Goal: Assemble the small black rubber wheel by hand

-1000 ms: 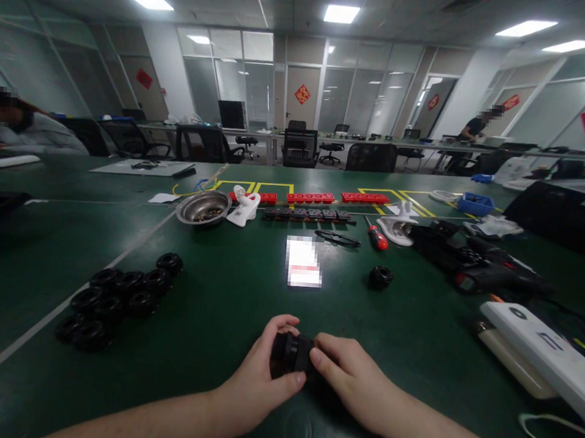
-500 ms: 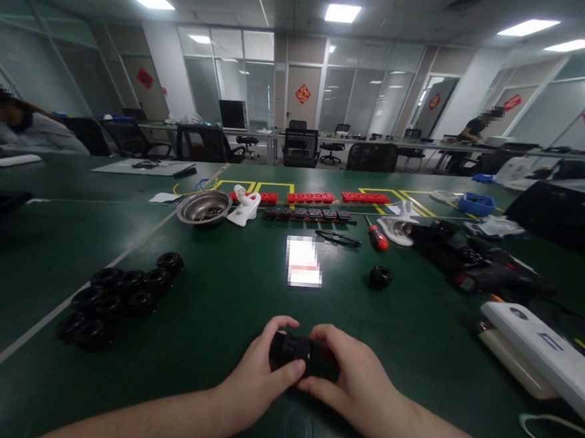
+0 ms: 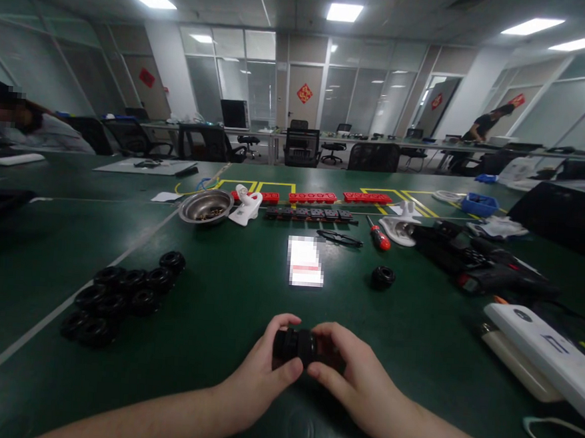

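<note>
Near the front of the green table, my left hand point(image 3: 264, 370) is wrapped round a black cylindrical fitting point(image 3: 294, 344) with a ringed body, thumb in front and fingers behind. At the right end of the same fitting, my right hand point(image 3: 347, 366) has its thumb and forefinger curled round the rim. Its other fingers are in shadow behind. A group of black ring-shaped parts point(image 3: 111, 303) lies to the left. One more black ring-shaped part point(image 3: 383, 277) lies by itself to the right, beyond my hands.
Ahead are a glowing white screen point(image 3: 305, 261), a metal bowl point(image 3: 206, 206) with small parts, red trays point(image 3: 312, 198), a row of black blocks point(image 3: 309, 214) and a screwdriver point(image 3: 380, 237). A power tool point(image 3: 499, 270) and white device point(image 3: 548, 350) occupy the right. A person point(image 3: 43, 125) sits far left.
My right thumb has moved up and in against the end of the fitting, and the right fingers have closed slightly. My left hand keeps its hold. The view has shifted slightly.
</note>
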The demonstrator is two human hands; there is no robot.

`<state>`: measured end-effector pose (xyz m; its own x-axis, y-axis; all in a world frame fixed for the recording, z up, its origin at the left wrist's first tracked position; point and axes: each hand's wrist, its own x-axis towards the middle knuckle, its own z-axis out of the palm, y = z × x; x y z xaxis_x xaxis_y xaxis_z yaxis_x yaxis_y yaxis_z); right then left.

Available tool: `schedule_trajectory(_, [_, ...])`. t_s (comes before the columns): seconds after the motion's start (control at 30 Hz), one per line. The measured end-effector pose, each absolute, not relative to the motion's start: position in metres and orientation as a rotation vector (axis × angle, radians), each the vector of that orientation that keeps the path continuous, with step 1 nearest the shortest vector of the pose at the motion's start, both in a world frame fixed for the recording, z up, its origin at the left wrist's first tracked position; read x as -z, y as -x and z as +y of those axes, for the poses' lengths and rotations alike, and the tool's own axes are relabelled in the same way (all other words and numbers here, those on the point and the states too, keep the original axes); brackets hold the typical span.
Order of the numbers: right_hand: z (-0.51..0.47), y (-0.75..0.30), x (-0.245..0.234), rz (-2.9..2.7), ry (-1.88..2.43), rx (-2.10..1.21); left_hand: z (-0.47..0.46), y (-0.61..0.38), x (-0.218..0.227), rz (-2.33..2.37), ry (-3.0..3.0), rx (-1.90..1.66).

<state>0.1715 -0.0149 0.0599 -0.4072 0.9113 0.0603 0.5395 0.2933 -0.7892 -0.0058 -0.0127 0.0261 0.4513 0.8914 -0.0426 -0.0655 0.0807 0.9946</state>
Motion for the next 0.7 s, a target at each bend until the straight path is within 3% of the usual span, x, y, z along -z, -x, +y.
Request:
schedule_trajectory(0.23, [-0.023, -0.173, -0.063, -2.212, 1.134, -0.754, -0.011, 0.002, -0.036, 0.846, -1.233, -0.845])
schedule_trajectory(0.57, [-0.013, -0.172, -0.056, -2.067, 1.277, -1.105, -0.015, 0.004, -0.029, 0.835, -1.254, -0.865])
schedule_trajectory(0.7, [-0.013, -0.173, -0.061, -2.060, 1.283, -1.057, -0.014, 0.005, -0.031, 0.907, -1.355, -0.839])
